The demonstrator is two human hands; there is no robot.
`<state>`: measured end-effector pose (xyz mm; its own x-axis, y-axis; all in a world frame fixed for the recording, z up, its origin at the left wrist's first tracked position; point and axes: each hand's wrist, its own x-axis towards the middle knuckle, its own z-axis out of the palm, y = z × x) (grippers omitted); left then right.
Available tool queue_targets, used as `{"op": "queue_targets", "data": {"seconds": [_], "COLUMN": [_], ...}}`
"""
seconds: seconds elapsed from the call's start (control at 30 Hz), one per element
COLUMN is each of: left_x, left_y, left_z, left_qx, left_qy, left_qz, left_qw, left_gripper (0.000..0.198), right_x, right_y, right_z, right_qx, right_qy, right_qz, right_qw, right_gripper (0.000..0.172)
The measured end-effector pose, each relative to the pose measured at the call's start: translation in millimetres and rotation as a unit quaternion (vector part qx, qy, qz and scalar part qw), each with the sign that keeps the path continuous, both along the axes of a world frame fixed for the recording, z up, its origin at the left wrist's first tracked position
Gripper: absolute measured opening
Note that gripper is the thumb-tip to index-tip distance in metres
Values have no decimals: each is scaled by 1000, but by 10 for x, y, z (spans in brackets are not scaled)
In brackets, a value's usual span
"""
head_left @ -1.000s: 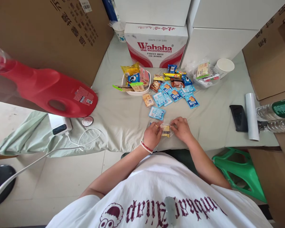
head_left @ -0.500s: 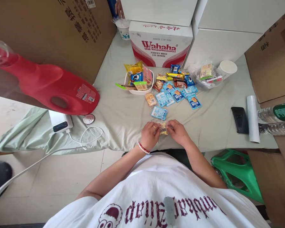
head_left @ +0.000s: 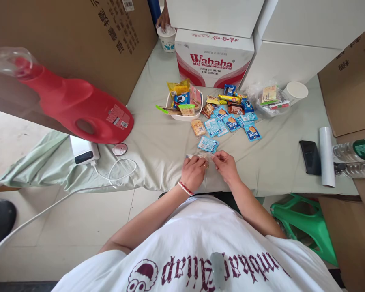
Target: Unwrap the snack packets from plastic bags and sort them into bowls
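Note:
Near the table's front edge, my left hand (head_left: 194,173) is closed, palm down, over a small clear-wrapped snack packet (head_left: 206,156), covering most of it. Crinkled transparent plastic shows between the hands. My right hand (head_left: 226,167) pinches the right edge of that plastic between thumb and fingertips. Just beyond the fingers lies a blue and white snack sachet (head_left: 208,144). Further back, several similar blue sachets (head_left: 232,122) lie spread out, with a clear-wrapped biscuit packet (head_left: 198,127) to their left.
A white basket (head_left: 185,118) of snacks stands behind, left of a pile of wrapped snacks. A clear plastic bowl (head_left: 273,108) and paper cup (head_left: 297,91) stand right. A red jug (head_left: 88,109) and power bank (head_left: 82,150) are left; a phone (head_left: 310,157) lies right. Another person's hand (head_left: 163,19) touches a far cup.
My left hand has turned further over the snack packet, hiding its yellowish contents. My right hand has drawn slightly away to the right. The whole view has shifted a little.

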<state>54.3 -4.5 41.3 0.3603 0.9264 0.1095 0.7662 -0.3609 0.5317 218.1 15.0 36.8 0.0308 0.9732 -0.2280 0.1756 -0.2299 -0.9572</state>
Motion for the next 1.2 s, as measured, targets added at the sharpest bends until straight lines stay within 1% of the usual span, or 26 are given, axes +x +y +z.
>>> {"op": "queue_targets", "data": {"seconds": [0.03, 0.07, 0.13, 0.2, 0.27, 0.33, 0.4, 0.43, 0.47, 0.53, 0.6, 0.63, 0.77, 0.83, 0.87, 0.97, 1.0, 1.03, 1.1, 1.13, 1.2], "left_x": [19, 27, -11, -122, -283, -451, -591, -647, -694, -764, -799, -801, -728, -672, -647, -579, -557, -536, -497, -482, -456], "left_y": [6, 19, 59, 108, 141, 136, 89, 54, 17, -51, -94, -103, -63, -7, 23, 100, 114, 121, 119, 114, 104], "left_z": [-2, -4, -7, -7, -8, -25, -68, -98, -131, -194, -235, -242, -188, -140, -116, -42, -12, 20, 92, 128, 185], "left_qx": [-4, -8, -14, -16, -40, -85, -117, -114, -98, -55, -34, -36, -62, -76, -83, -102, -108, -115, -146, -167, -191], "left_qy": [-10, -22, -43, -60, -129, -246, -340, -356, -357, -328, -285, -263, -159, -130, -130, -142, -149, -153, -194, -236, -334], "left_qz": [3, 4, -1, -11, -16, 7, 46, 77, 119, 213, 287, 298, 231, 216, 219, 228, 228, 228, 223, 220, 222], "left_qw": [1000, 1000, 999, 998, 991, 965, 932, 924, 921, 919, 914, 917, 958, 965, 963, 958, 956, 955, 944, 932, 896], "left_gripper": [24, 25, 26, 24, 25, 25, 23, 23, 23, 24, 23, 23, 21, 22, 22, 21, 22, 25, 33, 38, 42], "right_x": [-20, -50, -131, -217, -295, -364, -424, -449, -468, -488, -485, -478, -461, -475, -488, -529, -534, -527, -472, -421, -288], "right_y": [-18, -37, -75, -105, -135, -178, -238, -271, -304, -355, -379, -381, -356, -347, -347, -348, -342, -332, -293, -267, -206], "right_z": [9, 26, 68, 97, 95, 64, 27, 10, -3, -22, -35, -39, -49, -56, -63, -96, -105, -110, -93, -70, 0], "right_qx": [4, 22, 77, 137, 196, 245, 268, 272, 274, 280, 290, 294, 297, 294, 292, 281, 274, 268, 259, 255, 228], "right_qy": [12, 3, -55, -121, -174, -221, -266, -287, -303, -322, -324, -321, -308, -319, -328, -357, -364, -366, -343, -312, -220], "right_qz": [4, 17, 55, 91, 119, 148, 183, 203, 222, 249, 261, 264, 274, 265, 260, 243, 230, 212, 169, 147, 109], "right_qw": [1000, 1000, 994, 979, 958, 932, 908, 896, 885, 869, 862, 861, 861, 861, 860, 857, 860, 865, 887, 903, 942], "right_gripper": [26, 26, 22, 20, 22, 27, 33, 35, 36, 39, 42, 42, 42, 39, 40, 53, 51, 46, 36, 34, 32]}}
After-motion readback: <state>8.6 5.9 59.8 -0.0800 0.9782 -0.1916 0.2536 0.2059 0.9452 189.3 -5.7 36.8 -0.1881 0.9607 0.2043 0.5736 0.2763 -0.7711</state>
